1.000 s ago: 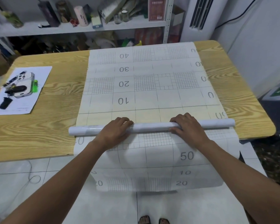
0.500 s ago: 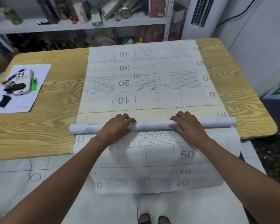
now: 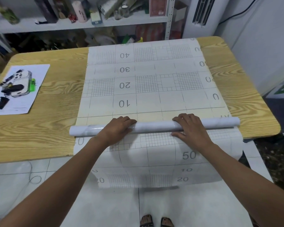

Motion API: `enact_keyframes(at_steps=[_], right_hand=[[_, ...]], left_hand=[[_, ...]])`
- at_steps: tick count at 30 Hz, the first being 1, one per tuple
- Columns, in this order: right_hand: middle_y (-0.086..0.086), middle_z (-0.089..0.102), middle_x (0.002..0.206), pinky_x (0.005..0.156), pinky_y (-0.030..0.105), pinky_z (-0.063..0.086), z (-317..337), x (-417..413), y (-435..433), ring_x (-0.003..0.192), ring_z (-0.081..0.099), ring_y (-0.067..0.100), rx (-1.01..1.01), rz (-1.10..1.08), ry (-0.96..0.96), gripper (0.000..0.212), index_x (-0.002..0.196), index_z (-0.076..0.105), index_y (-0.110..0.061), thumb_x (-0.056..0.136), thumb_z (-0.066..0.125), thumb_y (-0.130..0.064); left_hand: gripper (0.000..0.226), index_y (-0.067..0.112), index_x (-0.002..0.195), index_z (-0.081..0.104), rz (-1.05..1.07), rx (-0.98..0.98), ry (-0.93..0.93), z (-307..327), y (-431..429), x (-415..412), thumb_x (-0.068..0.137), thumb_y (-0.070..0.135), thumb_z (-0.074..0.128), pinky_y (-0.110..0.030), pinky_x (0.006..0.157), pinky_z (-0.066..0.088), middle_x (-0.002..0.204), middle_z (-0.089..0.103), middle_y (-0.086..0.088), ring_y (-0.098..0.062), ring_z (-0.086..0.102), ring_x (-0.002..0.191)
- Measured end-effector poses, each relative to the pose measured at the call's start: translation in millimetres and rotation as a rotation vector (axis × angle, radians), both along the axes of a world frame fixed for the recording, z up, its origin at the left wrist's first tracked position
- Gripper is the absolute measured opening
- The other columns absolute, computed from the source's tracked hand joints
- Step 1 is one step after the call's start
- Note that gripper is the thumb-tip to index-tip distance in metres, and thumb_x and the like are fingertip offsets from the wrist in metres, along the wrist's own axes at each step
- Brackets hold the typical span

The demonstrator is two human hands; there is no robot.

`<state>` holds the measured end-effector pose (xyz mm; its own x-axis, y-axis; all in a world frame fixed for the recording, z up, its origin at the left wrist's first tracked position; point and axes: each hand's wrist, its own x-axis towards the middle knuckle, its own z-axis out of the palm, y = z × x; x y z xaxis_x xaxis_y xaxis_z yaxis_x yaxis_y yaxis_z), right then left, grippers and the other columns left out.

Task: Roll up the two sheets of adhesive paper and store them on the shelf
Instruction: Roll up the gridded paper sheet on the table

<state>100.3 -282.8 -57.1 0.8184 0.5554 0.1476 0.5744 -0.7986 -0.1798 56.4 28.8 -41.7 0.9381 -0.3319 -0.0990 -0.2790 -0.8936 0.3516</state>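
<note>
Head view, roll: a slim roll [image 3: 154, 126] lies across the near worktop [image 3: 39, 131], on the adhesive paper [image 3: 154, 99].
Grips: left grip [image 3: 117, 128] and right grip [image 3: 191, 126] each curl their fingers over the roll.
Done: only a start, I'd say.
Left: most of the paper lies flat; nothing is on the shelf [image 3: 64, 26] yet.

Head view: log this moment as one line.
stage: partly rolled | left hand: grips paper roll | right hand: grips paper roll | adhesive sheet: rest flat on table
</note>
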Motion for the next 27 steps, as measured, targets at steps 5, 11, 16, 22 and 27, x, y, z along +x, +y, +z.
enact_keyframes(at_steps=[5,11,16,22,27], right_hand=[[0.005,0.057,0.103,0.076,0.037,0.042,-0.6,4.3,3.0,0.088,0.051,0.026,0.014,-0.028,0.009,0.041,0.106,0.062,-0.016,0.075,0.073,-0.041],[0.003,0.057,0.099,0.07,0.037,0.045,0.9,7.2,2.8,0.086,0.051,0.026,0.018,0.0,0.048,0.034,0.104,0.063,-0.015,0.079,0.072,-0.036],[0.001,0.057,0.098,0.072,0.035,0.046,3.4,7.1,2.3,0.085,0.05,0.023,-0.001,0.024,0.107,0.035,0.106,0.063,-0.015,0.088,0.054,-0.045],[0.002,0.059,0.094,0.071,0.035,0.044,6.7,4.2,1.3,0.084,0.051,0.024,-0.005,0.047,0.146,0.052,0.106,0.064,-0.014,0.09,0.032,-0.051],[0.002,0.058,0.097,0.071,0.038,0.046,8.1,-3.3,1.7,0.085,0.05,0.024,-0.047,0.054,0.125,0.049,0.107,0.063,-0.014,0.09,0.034,-0.05]], left_hand=[[0.039,0.013,0.121,0.055,-0.001,-0.019,-0.059,-3.3,-4.3,-2.7,0.088,0.025,0.037,-0.037,0.074,0.042,0.098,0.064,-0.006,-0.029,0.05,0.089],[0.035,0.021,0.121,0.043,-0.063,0.106,-0.235,-9.1,-6.9,-14.0,0.087,0.03,0.038,-0.036,0.068,0.048,0.111,0.059,-0.008,-0.029,0.056,0.087],[0.059,0.024,0.117,0.043,-0.032,0.108,-0.219,-14.4,-11.8,-16.9,0.069,0.022,0.076,-0.034,0.065,0.047,0.104,0.059,-0.008,-0.029,0.058,0.079],[0.058,0.025,0.112,0.051,-0.024,0.005,-0.193,-14.6,-8.1,-13.6,0.063,0.019,0.082,-0.029,0.065,0.038,0.097,0.062,0.004,-0.026,0.053,0.081],[0.055,0.03,0.106,0.048,0.01,-0.022,-0.203,-14.0,-11.1,-17.9,0.065,0.016,0.081,-0.028,0.058,0.034,0.089,0.062,0.006,-0.023,0.05,0.073]])
